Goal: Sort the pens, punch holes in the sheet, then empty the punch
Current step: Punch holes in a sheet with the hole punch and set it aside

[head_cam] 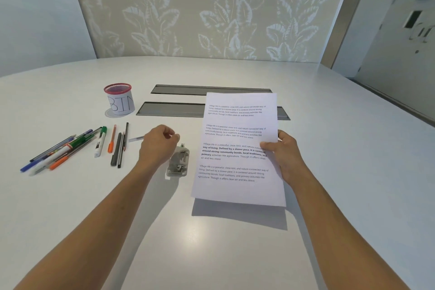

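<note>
My right hand (pixel 283 153) grips the right edge of a printed white sheet (pixel 235 125) and holds it lifted above the table, its shadow below it. A small metal hole punch (pixel 178 162) stands on the table just left of the sheet's lower half. My left hand (pixel 159 145) hovers over the punch's far left side, fingers curled and holding nothing. Several pens and markers lie in two groups at the left: a fanned pile (pixel 58 150) and a straighter row (pixel 115 143). One clear pen (pixel 136 138) lies partly hidden behind my left hand.
A red mesh cup (pixel 119 99) wrapped in paper marked "BIN" stands at the back left. Two grey cable flaps (pixel 179 101) are set in the white table (pixel 211 242) behind the sheet. A patterned wall closes the far edge.
</note>
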Demonstrator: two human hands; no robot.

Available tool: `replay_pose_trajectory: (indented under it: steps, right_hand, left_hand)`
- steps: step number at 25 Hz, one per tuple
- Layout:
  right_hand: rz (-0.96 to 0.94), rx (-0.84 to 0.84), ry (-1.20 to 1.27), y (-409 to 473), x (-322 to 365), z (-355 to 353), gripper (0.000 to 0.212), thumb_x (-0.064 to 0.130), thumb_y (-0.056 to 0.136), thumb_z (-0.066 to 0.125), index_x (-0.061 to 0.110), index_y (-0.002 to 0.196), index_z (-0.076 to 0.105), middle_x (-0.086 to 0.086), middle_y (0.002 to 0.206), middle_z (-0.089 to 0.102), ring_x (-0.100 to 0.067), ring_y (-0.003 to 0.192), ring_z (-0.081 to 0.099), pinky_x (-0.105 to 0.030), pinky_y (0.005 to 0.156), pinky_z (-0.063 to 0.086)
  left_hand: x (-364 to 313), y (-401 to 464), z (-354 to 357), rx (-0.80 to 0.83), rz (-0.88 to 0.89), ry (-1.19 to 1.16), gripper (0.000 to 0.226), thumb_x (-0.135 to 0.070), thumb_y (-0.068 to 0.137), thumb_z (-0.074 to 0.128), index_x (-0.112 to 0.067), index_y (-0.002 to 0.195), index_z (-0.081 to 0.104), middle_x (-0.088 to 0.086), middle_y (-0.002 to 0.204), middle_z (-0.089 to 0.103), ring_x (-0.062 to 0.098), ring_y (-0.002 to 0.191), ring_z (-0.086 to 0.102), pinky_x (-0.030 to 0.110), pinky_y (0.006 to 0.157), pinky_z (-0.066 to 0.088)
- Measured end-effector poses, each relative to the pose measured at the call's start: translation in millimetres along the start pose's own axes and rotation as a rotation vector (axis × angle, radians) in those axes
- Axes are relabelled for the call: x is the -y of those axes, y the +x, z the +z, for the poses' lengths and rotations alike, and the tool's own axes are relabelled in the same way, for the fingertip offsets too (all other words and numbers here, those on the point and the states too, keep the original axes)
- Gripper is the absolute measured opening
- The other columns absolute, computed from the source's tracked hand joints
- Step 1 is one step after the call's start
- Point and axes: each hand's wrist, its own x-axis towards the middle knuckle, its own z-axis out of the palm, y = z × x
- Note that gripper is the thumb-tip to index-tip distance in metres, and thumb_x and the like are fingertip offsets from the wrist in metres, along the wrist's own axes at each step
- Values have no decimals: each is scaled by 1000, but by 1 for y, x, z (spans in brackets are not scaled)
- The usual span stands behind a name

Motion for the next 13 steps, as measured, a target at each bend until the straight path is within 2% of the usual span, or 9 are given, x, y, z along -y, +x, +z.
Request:
replay_pose_trajectory:
  steps: [3, 5, 7, 10, 13]
  right_hand:
    - [37, 10, -34, 3, -9, 5, 34, -19, 83, 56, 1, 110, 63, -14, 99, 74, -24, 77, 74, -32, 65, 61]
    - [55, 6, -65, 6, -16, 7, 32, -19, 83, 57, 3, 106, 65, -14, 99, 74, -26, 79, 73, -33, 66, 60]
    - [73, 4, -96, 9, -22, 10, 30, -18, 83, 57, 6, 99, 65, -11, 94, 75, -23, 74, 74, -31, 62, 60]
    - [100, 6, -145, 12, -30, 15, 30, -17, 82, 58, 9, 95, 66, -6, 89, 77, -20, 70, 75, -28, 55, 58]
    - [120, 12, -171, 16, -36, 19, 31, -17, 82, 58, 9, 96, 67, -2, 86, 77, -20, 70, 76, -28, 55, 58]
  left_hand:
    - [16, 2, 2, 100, -98, 96, 29, -39, 87, 64, -14, 102, 65, 5, 103, 69, 27, 95, 64, 44, 85, 54]
    - [22, 2, 2, 160, -141, 82, 32, -41, 85, 67, -14, 102, 66, 6, 98, 69, 26, 85, 68, 37, 68, 58]
    - [27, 1, 2, 184, -161, 34, 27, -38, 83, 70, -15, 96, 68, 5, 91, 71, 22, 74, 70, 29, 53, 54]
    - [30, 2, 3, 197, -189, -50, 22, -35, 83, 73, -15, 88, 69, 6, 84, 74, 16, 58, 71, 24, 50, 51]
    - [32, 4, 4, 219, -239, -156, 22, -31, 83, 75, -12, 90, 69, 8, 82, 74, 18, 58, 70, 24, 50, 50]
